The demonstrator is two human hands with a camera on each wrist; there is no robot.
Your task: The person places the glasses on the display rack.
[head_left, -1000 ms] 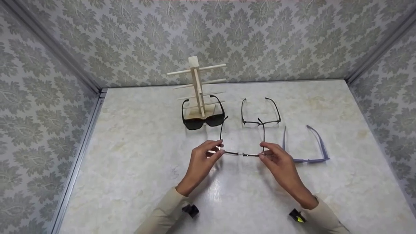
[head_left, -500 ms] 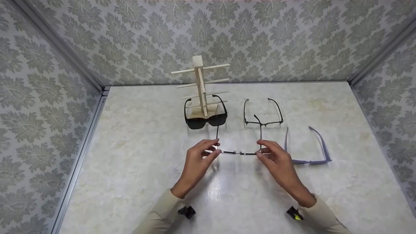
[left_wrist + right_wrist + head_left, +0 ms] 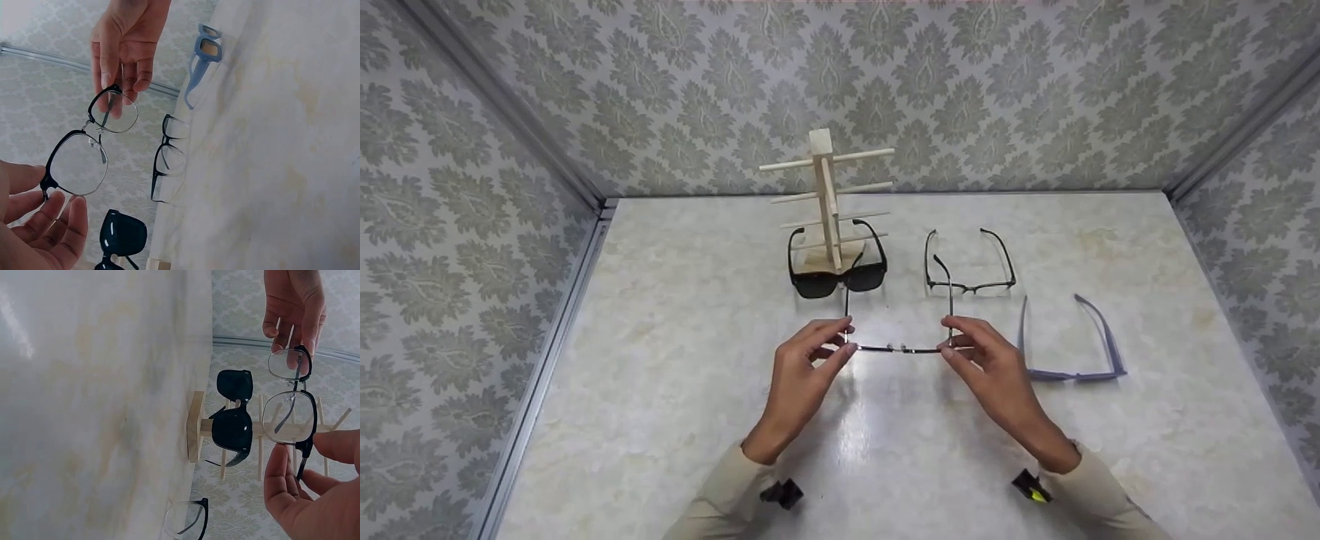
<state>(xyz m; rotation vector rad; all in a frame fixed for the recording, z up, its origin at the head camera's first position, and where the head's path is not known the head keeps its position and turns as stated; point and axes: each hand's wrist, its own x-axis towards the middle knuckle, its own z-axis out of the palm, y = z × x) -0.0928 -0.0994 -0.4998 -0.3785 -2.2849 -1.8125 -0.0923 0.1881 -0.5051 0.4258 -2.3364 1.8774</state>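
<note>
A pair of eyeglasses [image 3: 877, 348] with black upper rims and clear lenses is held up in the air between both hands, temples spread and pointing away. My left hand [image 3: 804, 375] pinches its left hinge corner between thumb and fingers; my right hand [image 3: 994, 375] pinches the right corner the same way. The clear lens [image 3: 79, 163] and thin metal lower rim show well in the left wrist view. Dark sunglasses [image 3: 817, 286] hang on the lowest peg of a wooden stand [image 3: 826, 187], just beyond the held pair. The stand's upper pegs carry nothing.
Black-framed eyeglasses [image 3: 971, 288] lie on the marbled table [image 3: 675, 322] right of the stand, temples unfolded. Nearer and farther right lie blue-lavender glasses [image 3: 1078, 376], also unfolded. Patterned panels [image 3: 877, 82] enclose the table at the back and sides.
Both hands have moved left with the eyeglasses, bringing them closer in line with the stand. Their grip looks unchanged. The head view has shifted slightly; the other glasses stay put.
</note>
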